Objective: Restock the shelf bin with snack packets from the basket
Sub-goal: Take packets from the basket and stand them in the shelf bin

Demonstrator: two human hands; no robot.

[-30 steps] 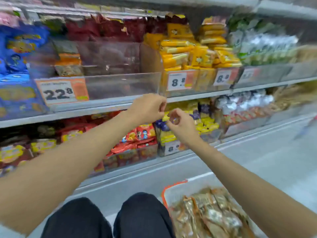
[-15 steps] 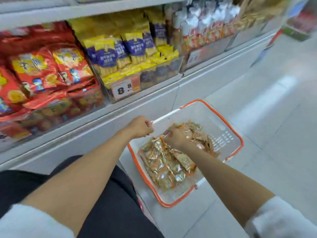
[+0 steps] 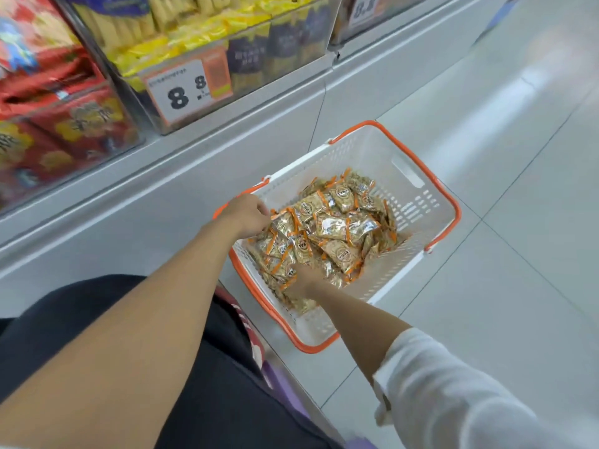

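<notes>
A white basket with an orange rim [image 3: 418, 202] stands on the floor beside the shelf base. Inside it lies a heap of small gold-and-orange snack packets [image 3: 334, 228]. My left hand [image 3: 244, 215] is at the basket's near-left corner, fingers curled onto a packet at the edge of the heap. Reaching in from the near side, my right hand [image 3: 303, 280] has its fingers buried among the packets and hidden by them. The shelf bin to restock is out of view.
The lowest shelf holds clear bins of yellow and purple packs behind a price tag reading 8.8 [image 3: 184, 89], and red snack bags [image 3: 64, 118] to the left. The grey shelf base [image 3: 162, 196] runs along the basket. My dark-trousered knees fill the bottom left; pale floor tiles [image 3: 518, 157] lie to the right.
My view dropped from the upper shelves to the floor basket. Both hands came down from shelf height into the basket, and the right hand sank deeper into the packets.
</notes>
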